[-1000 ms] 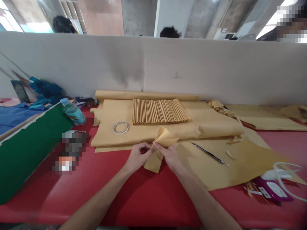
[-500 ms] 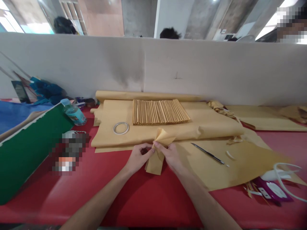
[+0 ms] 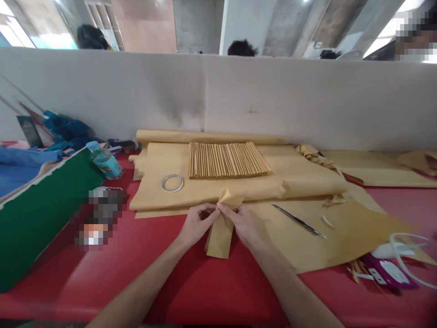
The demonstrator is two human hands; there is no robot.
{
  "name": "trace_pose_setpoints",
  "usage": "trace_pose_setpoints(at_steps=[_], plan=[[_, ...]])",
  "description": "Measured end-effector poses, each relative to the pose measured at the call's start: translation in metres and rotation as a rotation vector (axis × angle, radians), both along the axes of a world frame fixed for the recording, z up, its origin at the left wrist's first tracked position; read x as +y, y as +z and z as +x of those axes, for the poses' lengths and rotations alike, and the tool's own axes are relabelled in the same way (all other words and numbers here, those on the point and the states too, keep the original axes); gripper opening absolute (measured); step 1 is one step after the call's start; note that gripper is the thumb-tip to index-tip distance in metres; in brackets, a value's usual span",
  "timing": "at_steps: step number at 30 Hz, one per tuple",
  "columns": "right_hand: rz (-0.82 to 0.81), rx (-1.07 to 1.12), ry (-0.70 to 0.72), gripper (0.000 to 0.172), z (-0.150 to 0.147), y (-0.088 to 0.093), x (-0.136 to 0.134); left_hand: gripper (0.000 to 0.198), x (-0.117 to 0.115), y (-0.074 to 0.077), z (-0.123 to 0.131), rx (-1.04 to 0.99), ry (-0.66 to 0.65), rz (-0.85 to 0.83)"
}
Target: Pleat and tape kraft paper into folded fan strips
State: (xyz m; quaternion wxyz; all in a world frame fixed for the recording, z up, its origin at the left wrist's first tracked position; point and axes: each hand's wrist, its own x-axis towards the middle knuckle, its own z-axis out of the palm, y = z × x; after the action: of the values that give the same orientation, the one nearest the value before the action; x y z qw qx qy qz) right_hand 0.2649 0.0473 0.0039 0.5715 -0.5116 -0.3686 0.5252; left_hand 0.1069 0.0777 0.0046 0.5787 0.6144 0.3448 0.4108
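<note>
Between my two hands is a strip of folded brown kraft paper, its upper end fanned open and its lower end hanging flat toward me. My left hand pinches its left edge between thumb and fingers. From the other side my right hand pinches it too, and the two thumbs almost meet at the fold. Just beyond lies a block of tightly pleated brown paper, resting on a large brown paper sheet. A ring of narrow tape sits left of the pleats.
A craft knife or pen lies on brown paper to the right. Beyond it is a purple-and-white device with a white cord. On the left, a green panel and a bottle stand on the red table. A white partition runs behind.
The folded paper strip has slid down toward me between my fingers, so less shows above my thumbs. My hands stay nearly in place. At far left, another person's arm has pulled back.
</note>
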Motion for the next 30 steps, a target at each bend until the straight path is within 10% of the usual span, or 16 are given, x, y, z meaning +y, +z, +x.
trace_pose_setpoints(at_steps=[30], plan=[[0.066,-0.006,-0.019,0.033,-0.0025,-0.0026,0.0019,0.026,0.002,0.0013,-0.0015,0.045,-0.012,0.031]])
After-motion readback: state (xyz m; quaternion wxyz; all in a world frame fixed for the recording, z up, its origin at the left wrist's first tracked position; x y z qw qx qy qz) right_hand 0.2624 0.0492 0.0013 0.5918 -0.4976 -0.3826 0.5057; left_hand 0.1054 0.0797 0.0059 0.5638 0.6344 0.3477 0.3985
